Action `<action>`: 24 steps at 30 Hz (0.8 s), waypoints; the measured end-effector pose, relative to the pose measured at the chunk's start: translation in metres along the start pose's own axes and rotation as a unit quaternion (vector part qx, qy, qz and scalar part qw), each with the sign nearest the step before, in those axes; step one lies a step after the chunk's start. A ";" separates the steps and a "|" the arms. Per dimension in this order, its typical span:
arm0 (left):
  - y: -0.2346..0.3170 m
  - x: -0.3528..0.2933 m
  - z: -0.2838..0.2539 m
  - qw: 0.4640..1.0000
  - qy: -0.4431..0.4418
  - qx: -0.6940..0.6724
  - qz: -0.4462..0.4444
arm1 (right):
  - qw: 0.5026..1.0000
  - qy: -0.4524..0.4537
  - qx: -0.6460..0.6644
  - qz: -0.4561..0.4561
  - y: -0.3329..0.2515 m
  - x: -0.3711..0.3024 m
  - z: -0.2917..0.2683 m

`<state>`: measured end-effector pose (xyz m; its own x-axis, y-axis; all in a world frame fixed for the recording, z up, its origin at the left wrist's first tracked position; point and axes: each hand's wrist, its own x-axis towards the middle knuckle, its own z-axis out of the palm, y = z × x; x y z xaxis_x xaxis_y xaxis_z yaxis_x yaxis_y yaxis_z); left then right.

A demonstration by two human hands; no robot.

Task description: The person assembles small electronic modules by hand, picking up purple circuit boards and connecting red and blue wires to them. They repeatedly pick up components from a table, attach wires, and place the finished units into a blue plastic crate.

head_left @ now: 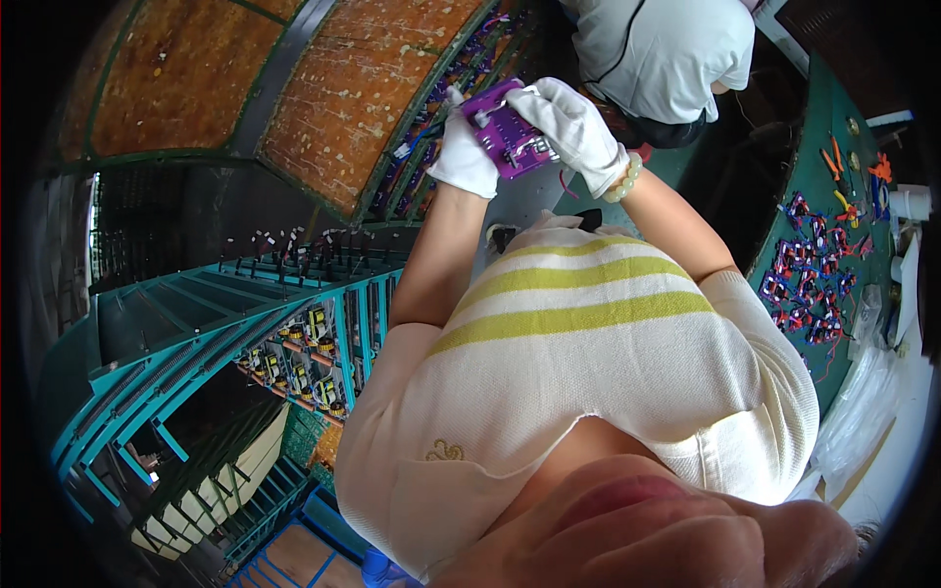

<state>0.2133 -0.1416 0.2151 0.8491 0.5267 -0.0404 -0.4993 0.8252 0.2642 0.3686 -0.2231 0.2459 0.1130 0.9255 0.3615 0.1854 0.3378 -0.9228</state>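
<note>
A purple circuit board with small parts on its face is held up in front of me, slightly tilted. My left hand, in a white glove, grips the board along its left edge. In a matching white glove, my right hand reaches over the board's upper right side, its fingers bent onto the face and edge there. The right fingertips partly cover the board, so exactly what they press on is hidden. A thin purple wire hangs below the right hand.
Beyond my left hand, a rack holds more purple boards. Teal metal racks with black-and-yellow parts stand at left. On the right, a green table carries several wired assemblies and pliers. A person in a pale shirt sits ahead.
</note>
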 end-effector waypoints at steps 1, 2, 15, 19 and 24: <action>-0.002 0.001 0.019 0.997 0.050 0.064 0.017 | 0.998 0.034 -0.041 -0.046 0.004 0.001 -0.003; -0.007 -0.002 0.037 0.986 0.100 0.127 0.035 | 0.990 0.068 -0.081 -0.091 0.006 0.003 -0.006; -0.052 0.016 0.034 0.621 0.379 0.616 0.303 | 0.941 0.144 -0.277 -0.127 0.006 -0.013 0.007; -0.051 0.014 0.028 0.602 0.390 0.632 0.295 | 0.957 0.153 -0.225 -0.099 0.010 -0.013 0.001; -0.049 0.021 0.029 0.718 0.323 0.526 0.322 | 0.982 0.156 -0.103 -0.013 0.009 -0.013 -0.008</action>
<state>0.2608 -0.1763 0.2298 0.0746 0.9949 0.0684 -0.0570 -0.0642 0.9963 0.3765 -0.2332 0.2338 0.3937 0.8085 0.4374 0.3813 0.2894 -0.8780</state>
